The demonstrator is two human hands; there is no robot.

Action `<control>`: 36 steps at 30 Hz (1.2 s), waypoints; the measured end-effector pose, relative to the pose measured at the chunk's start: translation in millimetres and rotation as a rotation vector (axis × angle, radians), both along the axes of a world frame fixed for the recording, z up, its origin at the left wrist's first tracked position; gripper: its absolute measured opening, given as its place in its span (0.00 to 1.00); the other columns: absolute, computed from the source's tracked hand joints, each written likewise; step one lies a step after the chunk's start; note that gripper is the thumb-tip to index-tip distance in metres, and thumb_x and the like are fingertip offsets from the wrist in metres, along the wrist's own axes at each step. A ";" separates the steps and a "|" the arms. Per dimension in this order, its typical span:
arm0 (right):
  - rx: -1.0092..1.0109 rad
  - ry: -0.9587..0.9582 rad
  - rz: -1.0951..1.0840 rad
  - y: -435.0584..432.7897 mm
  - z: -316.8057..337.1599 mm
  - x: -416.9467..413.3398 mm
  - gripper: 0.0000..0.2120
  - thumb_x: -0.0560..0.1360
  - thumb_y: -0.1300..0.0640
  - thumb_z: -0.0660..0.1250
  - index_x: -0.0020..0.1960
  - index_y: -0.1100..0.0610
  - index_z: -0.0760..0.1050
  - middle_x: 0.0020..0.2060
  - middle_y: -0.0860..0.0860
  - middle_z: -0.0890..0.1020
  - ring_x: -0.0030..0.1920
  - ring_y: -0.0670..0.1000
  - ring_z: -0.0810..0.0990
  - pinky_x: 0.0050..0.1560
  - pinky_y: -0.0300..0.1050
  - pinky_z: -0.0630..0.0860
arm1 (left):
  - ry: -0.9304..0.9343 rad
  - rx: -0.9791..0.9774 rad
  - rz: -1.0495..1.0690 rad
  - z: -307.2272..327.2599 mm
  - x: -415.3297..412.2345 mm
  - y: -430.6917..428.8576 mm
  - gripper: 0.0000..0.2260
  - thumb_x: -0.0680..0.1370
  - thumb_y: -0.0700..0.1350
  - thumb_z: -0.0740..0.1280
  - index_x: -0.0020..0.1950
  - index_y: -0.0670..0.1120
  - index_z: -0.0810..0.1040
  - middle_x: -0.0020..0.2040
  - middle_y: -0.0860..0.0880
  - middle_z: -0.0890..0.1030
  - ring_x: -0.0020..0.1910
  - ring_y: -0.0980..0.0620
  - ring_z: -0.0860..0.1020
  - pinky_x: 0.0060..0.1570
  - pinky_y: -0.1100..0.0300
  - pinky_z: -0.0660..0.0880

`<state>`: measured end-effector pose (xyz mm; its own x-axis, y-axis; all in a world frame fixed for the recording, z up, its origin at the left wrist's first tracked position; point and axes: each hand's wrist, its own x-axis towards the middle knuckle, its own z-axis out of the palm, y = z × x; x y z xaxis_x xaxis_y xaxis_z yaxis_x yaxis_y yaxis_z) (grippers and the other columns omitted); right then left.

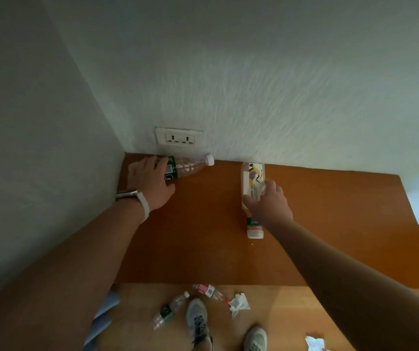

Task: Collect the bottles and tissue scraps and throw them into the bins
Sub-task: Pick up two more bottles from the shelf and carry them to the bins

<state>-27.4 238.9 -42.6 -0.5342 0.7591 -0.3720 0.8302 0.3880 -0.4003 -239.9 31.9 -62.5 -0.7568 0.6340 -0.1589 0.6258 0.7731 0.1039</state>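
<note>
A person stands at an orange-brown desk [203, 236] set into the corner of a pale room, with both bare arms reaching forward. The left hand [150, 183], with a pale band [143, 203] on its wrist, curls its fingers over the base end of a green-label bottle [190, 167]. That bottle lies on its side at the back of the desk, close against the wall and just below a double socket [179, 139], with its white cap pointing right. The right hand [269, 201] closes from above round the middle of a colourful-label bottle [251, 178]. This one lies lengthwise on the desk with its cap toward the person. Both bottles look clear and empty, and both seem to rest on the wood, not yet lifted.

On the wooden floor near the person's grey shoes [198, 320] lie a green-banded bottle [169, 311] and a red-banded bottle [209, 292]. A crumpled tissue scrap [238, 302] sits just beside the red one, and a second tissue scrap [316, 343] lies at the bottom right. No bin is in view (so the carry may be longer than it looks).

The left hand's hold is at the very end of a light, smooth bottle, so the bottle could pivot and slip out as it rises. With both hands full, the floor litter will need another trip. The floor bottles lie close to the feet, and a careless step back could land on one and make it roll underfoot.
</note>
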 end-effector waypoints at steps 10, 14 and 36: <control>-0.152 -0.013 -0.155 0.4 -22.6 -5.7 0.38 0.67 0.40 0.72 0.69 0.53 0.59 0.56 0.53 0.74 0.51 0.55 0.79 0.40 0.53 0.83 | -0.004 0.034 0.007 2.5 -17.8 6.3 0.28 0.72 0.54 0.71 0.69 0.48 0.69 0.63 0.44 0.73 0.62 0.42 0.71 0.57 0.45 0.71; -0.178 0.017 -0.160 -3.9 -18.9 2.5 0.40 0.69 0.43 0.73 0.73 0.52 0.57 0.57 0.51 0.74 0.50 0.52 0.79 0.35 0.47 0.82 | -0.001 0.002 -0.023 -0.2 -23.2 6.0 0.27 0.72 0.51 0.71 0.69 0.48 0.68 0.63 0.44 0.74 0.61 0.42 0.72 0.57 0.45 0.71; -0.315 0.261 -0.228 -9.2 68.3 89.2 0.29 0.72 0.49 0.73 0.68 0.54 0.64 0.55 0.50 0.77 0.49 0.51 0.81 0.36 0.43 0.78 | -0.190 0.435 -0.018 57.7 115.3 6.9 0.22 0.71 0.56 0.72 0.62 0.52 0.72 0.51 0.55 0.76 0.48 0.56 0.74 0.41 0.60 0.75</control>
